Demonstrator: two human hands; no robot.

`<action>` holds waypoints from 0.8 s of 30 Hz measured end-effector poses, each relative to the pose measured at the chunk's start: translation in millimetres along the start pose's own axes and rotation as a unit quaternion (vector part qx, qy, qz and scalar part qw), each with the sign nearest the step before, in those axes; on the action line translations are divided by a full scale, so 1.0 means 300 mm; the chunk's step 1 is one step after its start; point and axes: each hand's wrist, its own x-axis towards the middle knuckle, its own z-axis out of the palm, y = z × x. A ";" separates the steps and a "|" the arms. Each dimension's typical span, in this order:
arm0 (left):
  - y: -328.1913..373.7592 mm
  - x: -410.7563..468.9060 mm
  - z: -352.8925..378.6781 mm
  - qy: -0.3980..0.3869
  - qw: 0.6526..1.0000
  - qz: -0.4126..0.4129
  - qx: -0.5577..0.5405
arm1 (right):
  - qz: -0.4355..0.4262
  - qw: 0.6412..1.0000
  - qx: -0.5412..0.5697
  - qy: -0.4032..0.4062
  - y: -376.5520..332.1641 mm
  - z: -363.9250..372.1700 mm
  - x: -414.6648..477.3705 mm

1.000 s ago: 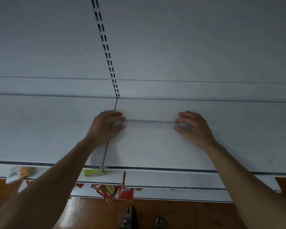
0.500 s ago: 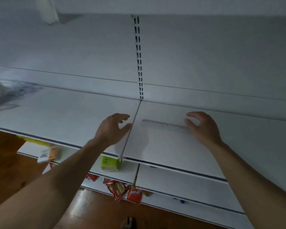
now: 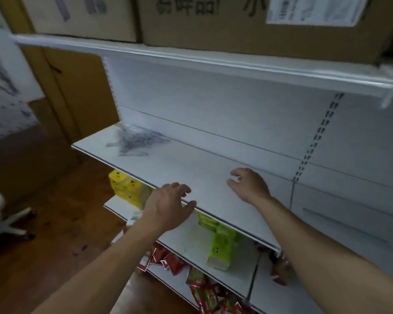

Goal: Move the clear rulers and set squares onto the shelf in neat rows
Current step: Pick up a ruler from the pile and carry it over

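A heap of clear rulers and set squares [image 3: 136,139] lies at the far left end of the white shelf [image 3: 204,164], blurred by motion. One clear ruler [image 3: 343,225] lies flat on the right shelf panel, beyond my right forearm. My left hand [image 3: 168,206] hovers over the shelf's front edge with loosely curled fingers and holds nothing. My right hand [image 3: 250,185] floats above the middle of the shelf, fingers relaxed and empty.
Cardboard boxes [image 3: 254,21] stand on the upper shelf. Yellow and green packs [image 3: 128,189] sit on the lower shelf, red packets [image 3: 202,282] below them. A chair base [image 3: 7,220] stands on the wooden floor at the left.
Both hands let go of the ruler, which stays on the right panel. My view and both hands swung left toward the heap of rulers.
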 end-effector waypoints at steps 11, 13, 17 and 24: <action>-0.534 -0.039 -0.212 -0.011 0.994 -0.060 0.091 | -0.069 0.993 -0.086 -0.047 -0.540 0.355 0.229; -0.593 0.007 -0.205 -0.016 0.994 -0.067 0.087 | -0.081 0.990 -0.101 -0.053 -0.585 0.399 0.289; -0.724 0.131 -0.192 -0.017 0.993 -0.081 0.081 | -0.086 0.989 -0.102 -0.062 -0.666 0.487 0.446; -0.994 0.419 -0.207 -0.042 0.993 -0.082 0.077 | -0.086 0.991 -0.080 -0.067 -0.813 0.660 0.794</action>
